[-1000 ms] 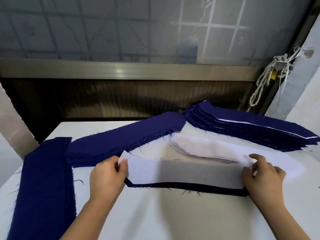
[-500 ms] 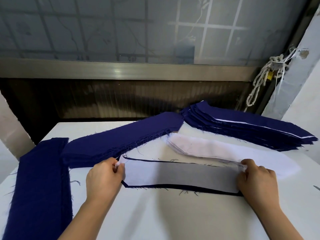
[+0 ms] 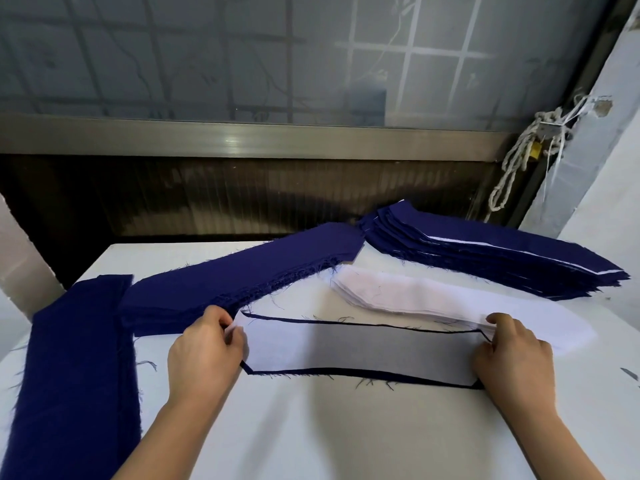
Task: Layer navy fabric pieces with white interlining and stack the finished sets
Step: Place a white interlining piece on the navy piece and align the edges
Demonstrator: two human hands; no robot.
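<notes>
Soft, even daylight reaches you through the frosted window (image 3: 311,57) ahead, with no hard glare, only a pale sheen on the metal sill (image 3: 235,140). A broad grey shadow lies over the near desk (image 3: 346,427) and across the middle of the white interlining (image 3: 363,351). The dark panel (image 3: 242,195) under the sill is murky. Your wide lens bows lines at the edges, and the wall (image 3: 602,168) on your right leans inward. The centre is sharp and the corners slightly soft.
</notes>
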